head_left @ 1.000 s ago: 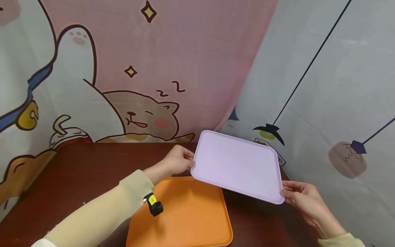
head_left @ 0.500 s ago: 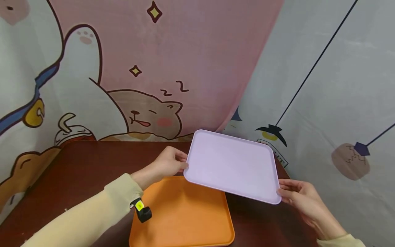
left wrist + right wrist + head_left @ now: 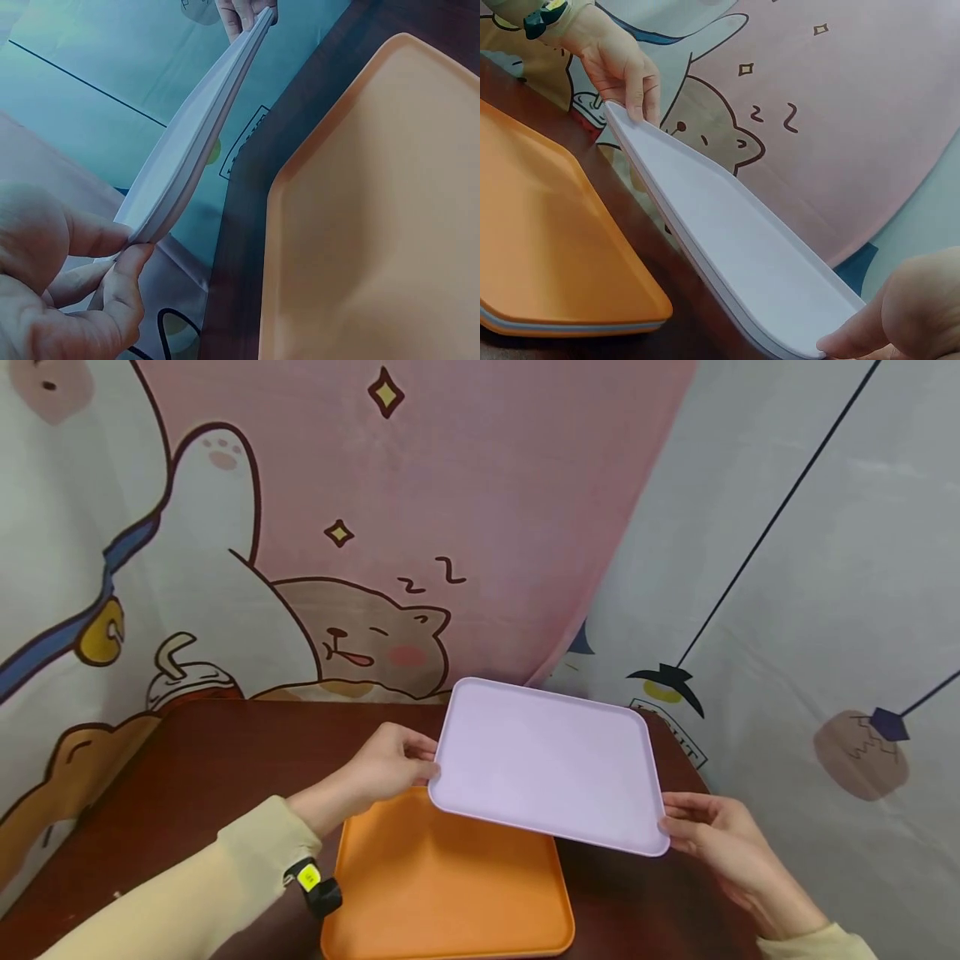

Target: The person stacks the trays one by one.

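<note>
The pale lilac rectangular plastic tray [image 3: 547, 764] hangs tilted in the air above the far right part of the flat orange plastic tray [image 3: 442, 881] lying on the dark brown table [image 3: 202, 760]; this looks like mid-carry, and setting it down would call for levelling it. The left hand [image 3: 386, 764] pinches its left corner, the right hand [image 3: 708, 839] its near right corner.

Dark brown table [image 3: 195, 760] across lower frame, w/ orange tray [image 3: 442, 885] lying flat on it at bottom centre, near front edge; a grey-blue layer shows under tray's rim.
</note>
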Available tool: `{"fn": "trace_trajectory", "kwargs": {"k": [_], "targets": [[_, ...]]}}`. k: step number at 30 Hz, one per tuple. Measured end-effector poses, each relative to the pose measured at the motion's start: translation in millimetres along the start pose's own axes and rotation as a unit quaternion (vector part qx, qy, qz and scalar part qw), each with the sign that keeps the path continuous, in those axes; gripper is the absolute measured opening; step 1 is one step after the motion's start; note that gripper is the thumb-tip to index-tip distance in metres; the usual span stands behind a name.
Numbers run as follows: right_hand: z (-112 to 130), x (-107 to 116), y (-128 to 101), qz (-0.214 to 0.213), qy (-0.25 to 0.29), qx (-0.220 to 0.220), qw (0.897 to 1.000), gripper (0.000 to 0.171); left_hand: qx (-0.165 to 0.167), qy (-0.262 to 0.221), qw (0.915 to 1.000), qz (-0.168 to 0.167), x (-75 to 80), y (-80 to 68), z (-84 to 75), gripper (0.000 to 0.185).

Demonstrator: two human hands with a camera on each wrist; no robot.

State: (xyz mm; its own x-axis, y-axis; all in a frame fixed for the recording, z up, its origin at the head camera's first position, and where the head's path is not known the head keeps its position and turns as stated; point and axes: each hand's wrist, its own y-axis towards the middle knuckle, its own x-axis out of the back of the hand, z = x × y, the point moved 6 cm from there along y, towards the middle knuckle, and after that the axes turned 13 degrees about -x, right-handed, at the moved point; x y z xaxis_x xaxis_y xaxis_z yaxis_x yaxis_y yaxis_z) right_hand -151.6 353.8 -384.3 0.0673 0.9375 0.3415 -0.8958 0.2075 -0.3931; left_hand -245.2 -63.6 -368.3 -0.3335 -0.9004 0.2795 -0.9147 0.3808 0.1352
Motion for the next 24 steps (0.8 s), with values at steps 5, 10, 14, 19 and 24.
{"fn": "trace_trajectory", "kwargs": {"k": [5, 10, 14, 19, 24], "targets": [[7, -7, -2, 0.012, 0.005, 0.020, 1.000, 0.052, -0.011, 0.001, 0.9999, 0.000, 7.4, -6.1, -1.2, 0.025], [12, -13, -3, 0.026, 0.008, 0.036, 0.999, 0.051, -0.007, -0.011, 0.9999, -0.004, 12.6, -13.0, 0.5, 0.027], [13, -17, -5, 0.030, 0.008, 0.033, 0.999, 0.050, -0.002, -0.018, 0.9998, -0.009, 17.0, -18.9, 0.8, 0.027], [17, -22, -7, 0.037, 0.007, 0.035, 0.999, 0.050, -0.001, -0.009, 0.9998, -0.016, 23.8, -27.1, 0.6, 0.028], [21, -26, -8, 0.044, 0.006, 0.042, 0.998, 0.051, -0.007, -0.004, 0.9998, -0.017, 27.5, -34.6, -0.4, 0.029]]}}
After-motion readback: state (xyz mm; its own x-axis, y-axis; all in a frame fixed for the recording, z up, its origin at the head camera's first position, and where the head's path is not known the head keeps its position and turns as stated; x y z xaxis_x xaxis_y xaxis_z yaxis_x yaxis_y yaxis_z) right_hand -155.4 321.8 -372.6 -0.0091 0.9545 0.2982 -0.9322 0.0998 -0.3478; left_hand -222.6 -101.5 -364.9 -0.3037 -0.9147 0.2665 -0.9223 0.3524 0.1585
